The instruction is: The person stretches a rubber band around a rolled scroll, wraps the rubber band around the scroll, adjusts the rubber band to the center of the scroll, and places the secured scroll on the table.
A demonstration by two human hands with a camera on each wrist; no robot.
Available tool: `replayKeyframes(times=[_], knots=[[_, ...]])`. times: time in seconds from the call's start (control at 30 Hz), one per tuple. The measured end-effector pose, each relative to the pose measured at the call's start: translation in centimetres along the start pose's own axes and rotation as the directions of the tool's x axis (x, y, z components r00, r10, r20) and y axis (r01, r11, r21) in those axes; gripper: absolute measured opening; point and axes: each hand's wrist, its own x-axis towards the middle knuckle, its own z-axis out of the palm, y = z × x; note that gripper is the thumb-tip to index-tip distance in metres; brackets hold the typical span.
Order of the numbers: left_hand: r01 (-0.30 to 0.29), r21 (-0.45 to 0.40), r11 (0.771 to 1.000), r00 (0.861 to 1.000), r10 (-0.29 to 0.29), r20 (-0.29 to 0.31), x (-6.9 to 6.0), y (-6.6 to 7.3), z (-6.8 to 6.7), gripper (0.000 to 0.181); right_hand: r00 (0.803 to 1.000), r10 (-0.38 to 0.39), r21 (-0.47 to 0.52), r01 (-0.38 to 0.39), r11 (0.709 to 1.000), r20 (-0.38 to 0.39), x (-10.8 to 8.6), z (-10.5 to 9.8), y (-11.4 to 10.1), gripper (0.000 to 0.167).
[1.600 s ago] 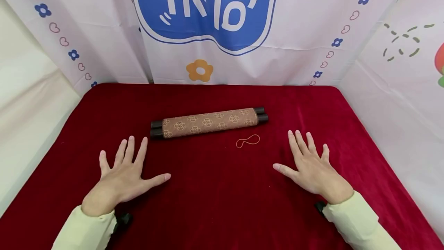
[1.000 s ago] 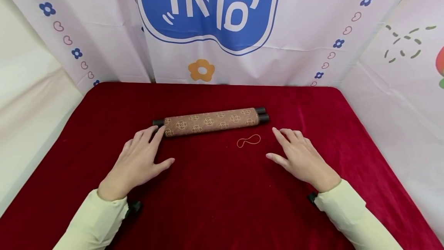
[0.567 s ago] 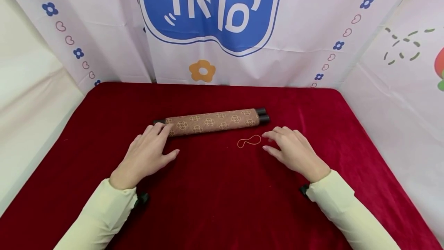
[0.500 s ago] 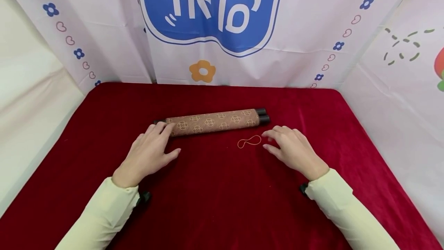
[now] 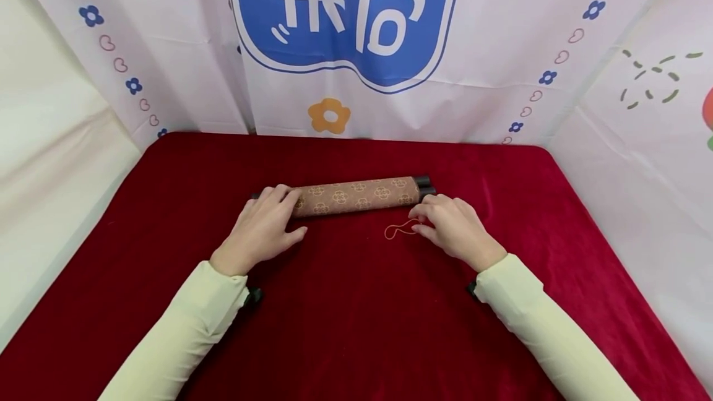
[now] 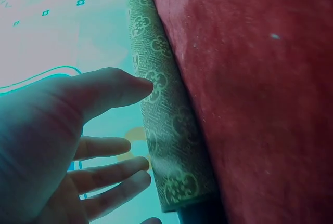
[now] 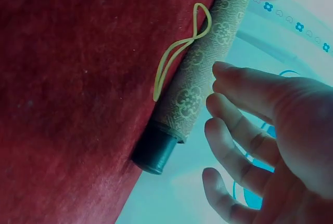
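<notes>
A rolled-up scroll (image 5: 356, 195) in brown flower-patterned cloth, with black knobs at its ends, lies across the far middle of the table. My left hand (image 5: 262, 224) reaches over its left end, fingers relaxed and thumb spread; the knobs there are mostly hidden. Whether those fingers touch the scroll cannot be told. A thin yellow rubber band (image 5: 398, 229) lies in a twisted loop on the cloth before the scroll's right part. Over the band's right end hovers my right hand (image 5: 453, 228), thumb and forefinger near each other. In the right wrist view the rubber band (image 7: 179, 52) shows apart from the fingers.
Dark red velvet (image 5: 356, 327) covers the table. A white printed curtain (image 5: 473, 104) with a blue emblem hangs close behind its far edge, and pale fabric walls stand at left and right.
Both hands have moved forward and inward: the left from beside the scroll to over its left end, the right toward the rubber band, its fingers drawing together. The scroll stays about where it was.
</notes>
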Motion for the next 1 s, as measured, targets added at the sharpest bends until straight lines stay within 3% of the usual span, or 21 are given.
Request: replayKeyframes(times=[0.47,1.0], knots=[[-0.010,-0.013,1.000,0.999,0.011,0.045,3.8,1.5,0.5,0.067,0.998,0.004,-0.010,-0.004,1.000,0.061,1.3,1.2,0.8,0.018],[0.049,-0.029,0.998,0.985,-0.044,0.169,7.2,3.0,2.0,0.073,0.990,0.081,-0.028,-0.078,0.997,0.114,1.7,1.9,1.5,0.015]])
